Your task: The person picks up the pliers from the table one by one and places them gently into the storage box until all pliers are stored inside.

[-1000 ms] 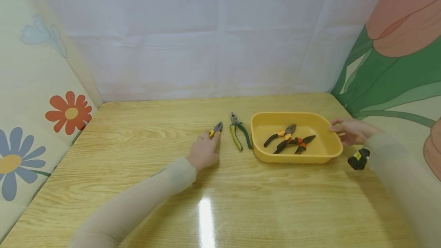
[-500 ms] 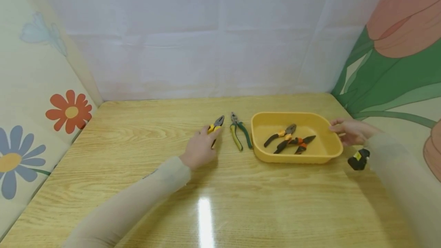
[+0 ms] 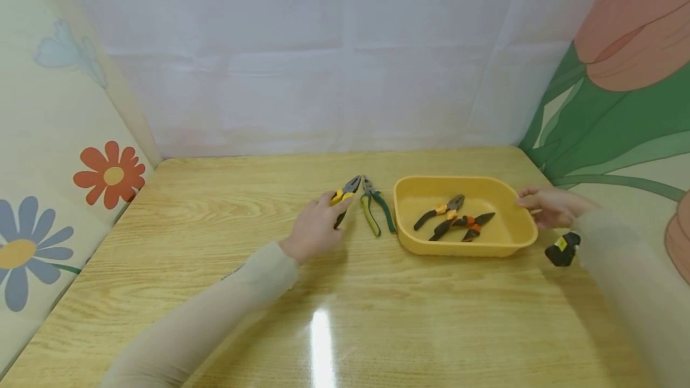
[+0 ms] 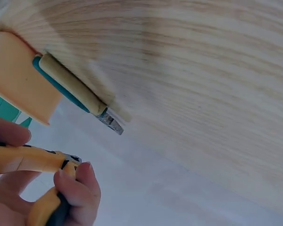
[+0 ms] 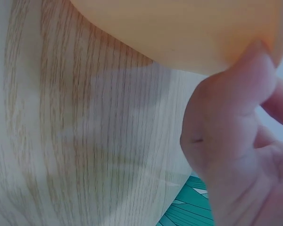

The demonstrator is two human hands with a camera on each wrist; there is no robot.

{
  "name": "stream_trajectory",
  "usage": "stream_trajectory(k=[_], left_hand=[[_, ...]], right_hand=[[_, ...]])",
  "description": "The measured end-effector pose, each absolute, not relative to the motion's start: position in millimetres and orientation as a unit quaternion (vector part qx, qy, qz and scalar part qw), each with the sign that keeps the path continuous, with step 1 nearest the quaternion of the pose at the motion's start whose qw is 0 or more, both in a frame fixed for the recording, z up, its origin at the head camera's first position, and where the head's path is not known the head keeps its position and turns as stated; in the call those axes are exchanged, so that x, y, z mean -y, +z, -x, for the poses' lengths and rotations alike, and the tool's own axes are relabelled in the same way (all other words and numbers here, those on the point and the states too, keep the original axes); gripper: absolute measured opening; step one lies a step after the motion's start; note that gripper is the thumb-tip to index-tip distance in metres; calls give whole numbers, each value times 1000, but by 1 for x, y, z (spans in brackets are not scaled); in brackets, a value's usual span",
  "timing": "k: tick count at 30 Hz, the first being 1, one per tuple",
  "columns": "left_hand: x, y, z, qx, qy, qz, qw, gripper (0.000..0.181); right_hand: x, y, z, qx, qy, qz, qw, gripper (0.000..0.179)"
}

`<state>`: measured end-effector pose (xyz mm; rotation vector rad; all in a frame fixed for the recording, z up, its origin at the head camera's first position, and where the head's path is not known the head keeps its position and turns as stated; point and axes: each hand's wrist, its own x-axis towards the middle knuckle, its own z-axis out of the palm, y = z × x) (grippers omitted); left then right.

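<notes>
Over the desk (image 3: 377,304), the fingers (image 4: 87,200) of the left hand (image 3: 314,227) hold yellow-black pliers (image 3: 352,185), their handles partly covered. Beside them lie green-handled pliers (image 3: 370,190), near the basin (image 3: 463,249). The right hand (image 3: 552,205) pinches its rim; some fingers are hidden. Inside, orange-black pliers (image 3: 440,209) and red-black pliers (image 3: 477,219) overlap; which is above, I cannot tell.

- Back: creased white sheet (image 3: 269,64)
- Left wall (image 3: 38,112): pale, red flower (image 3: 112,175), blue flower (image 3: 21,252)
- Right wall (image 3: 676,178): big pink flower (image 3: 636,35), green leaves (image 3: 609,112)
- Table (image 3: 458,316): light wood grain, white glare streak (image 3: 322,346) near front
</notes>
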<state>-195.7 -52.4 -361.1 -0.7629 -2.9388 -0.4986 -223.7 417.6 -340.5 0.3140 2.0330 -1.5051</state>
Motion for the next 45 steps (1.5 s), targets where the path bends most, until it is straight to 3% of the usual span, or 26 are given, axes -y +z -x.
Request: stream_trajectory(k=[37,45], left_hand=[[0,-329,183,937,-140,318,-29,62],[-8,-327,183,932,-126,339,-20,64]], right_hand=[[-421,-344,225,-759,-568,-116,295,15],[-418,-340,223,-765,-560,-109,299,17]])
